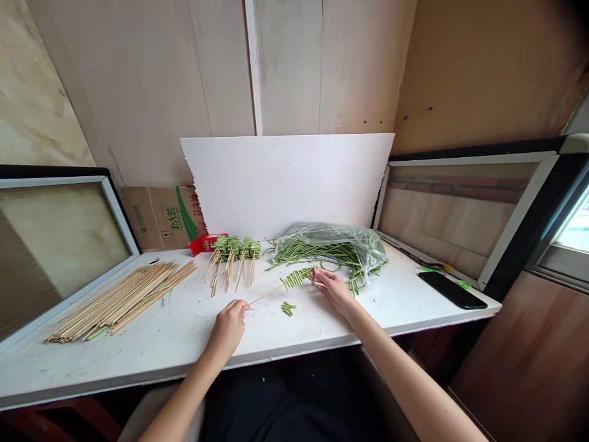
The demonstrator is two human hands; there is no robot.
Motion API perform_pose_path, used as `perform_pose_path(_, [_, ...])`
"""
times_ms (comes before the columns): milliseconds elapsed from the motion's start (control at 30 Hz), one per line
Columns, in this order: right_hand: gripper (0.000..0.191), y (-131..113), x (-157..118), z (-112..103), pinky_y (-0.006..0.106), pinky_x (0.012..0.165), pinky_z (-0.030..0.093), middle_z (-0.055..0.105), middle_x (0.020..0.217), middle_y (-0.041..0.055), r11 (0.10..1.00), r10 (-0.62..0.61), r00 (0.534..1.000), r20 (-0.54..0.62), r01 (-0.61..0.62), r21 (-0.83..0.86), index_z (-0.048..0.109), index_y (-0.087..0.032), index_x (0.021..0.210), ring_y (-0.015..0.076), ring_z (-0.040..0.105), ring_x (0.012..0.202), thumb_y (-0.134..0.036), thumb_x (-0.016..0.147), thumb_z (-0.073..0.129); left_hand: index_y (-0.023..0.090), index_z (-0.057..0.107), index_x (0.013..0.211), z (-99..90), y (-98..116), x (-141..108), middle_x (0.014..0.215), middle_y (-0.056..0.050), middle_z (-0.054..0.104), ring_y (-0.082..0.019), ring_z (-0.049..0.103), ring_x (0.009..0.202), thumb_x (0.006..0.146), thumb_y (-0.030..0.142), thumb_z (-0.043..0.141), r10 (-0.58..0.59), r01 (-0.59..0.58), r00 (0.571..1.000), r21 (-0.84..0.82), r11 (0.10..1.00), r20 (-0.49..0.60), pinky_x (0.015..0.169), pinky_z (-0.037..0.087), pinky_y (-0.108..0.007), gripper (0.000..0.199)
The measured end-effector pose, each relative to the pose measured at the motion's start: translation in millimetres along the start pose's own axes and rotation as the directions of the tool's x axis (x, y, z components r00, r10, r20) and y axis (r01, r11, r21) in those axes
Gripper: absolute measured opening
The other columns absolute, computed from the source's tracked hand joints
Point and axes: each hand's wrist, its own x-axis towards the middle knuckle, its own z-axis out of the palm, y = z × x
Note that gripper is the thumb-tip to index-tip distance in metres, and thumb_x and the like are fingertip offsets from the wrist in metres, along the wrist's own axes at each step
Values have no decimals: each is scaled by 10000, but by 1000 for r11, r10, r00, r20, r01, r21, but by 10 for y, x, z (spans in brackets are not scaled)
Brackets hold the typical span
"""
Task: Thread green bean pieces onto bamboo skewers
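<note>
My left hand (pixel 232 320) is closed around the bare lower end of a thin bamboo skewer (pixel 267 294), held slantwise above the table. Cut green bean pieces (pixel 297 279) are threaded crosswise along its upper part. At the far end of that skewer, my right hand (pixel 332 287) has its fingertips pinched on a bean piece, mostly hidden by the fingers. A few loose cut bean pieces (pixel 288 308) lie on the table below the skewer. Behind my right hand, long green beans (pixel 317 250) spill from a clear plastic bag (pixel 340 234).
Finished-looking bean skewers (pixel 234 248) are stacked at the back beside a red packet (pixel 207 243). Many bare bamboo skewers (pixel 124 298) lie at left. A black phone (pixel 452 290) rests near the right edge of the white table (pixel 184 350). A cardboard box (pixel 161 218) stands behind.
</note>
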Motion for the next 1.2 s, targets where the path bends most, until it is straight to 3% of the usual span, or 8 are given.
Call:
perform_pose_path(400, [471, -26, -20, -3, 323, 815, 503, 749, 1217, 112, 998, 50, 999, -3, -50, 41, 778, -247, 1055, 275, 674, 1128, -559, 713, 860, 208, 666, 880, -15, 24, -1, 919, -62, 741, -204, 735, 872, 840, 8, 431, -13, 13, 1000, -7, 1000, 17, 750, 576, -289, 312])
perform_pose_path(933, [451, 0, -1, -28, 314, 795, 490, 739, 1264, 104, 998, 57, 998, 11, -57, -40, 787, -250, 1060, 293, 656, 1186, -592, 767, 812, 207, 672, 886, -22, 40, 3, 934, -66, 740, -203, 724, 890, 852, 6, 425, -29, 29, 999, -9, 1000, 28, 773, 569, -301, 320])
perform_pose_path(1200, [412, 13, 7, -30, 327, 804, 487, 754, 1216, 91, 997, 70, 997, 19, -71, 35, 791, -257, 1026, 292, 655, 1174, -551, 743, 847, 197, 669, 881, -25, 45, 13, 931, -68, 734, -208, 718, 896, 846, -9, 436, -33, 33, 999, 2, 999, 33, 768, 549, -304, 313])
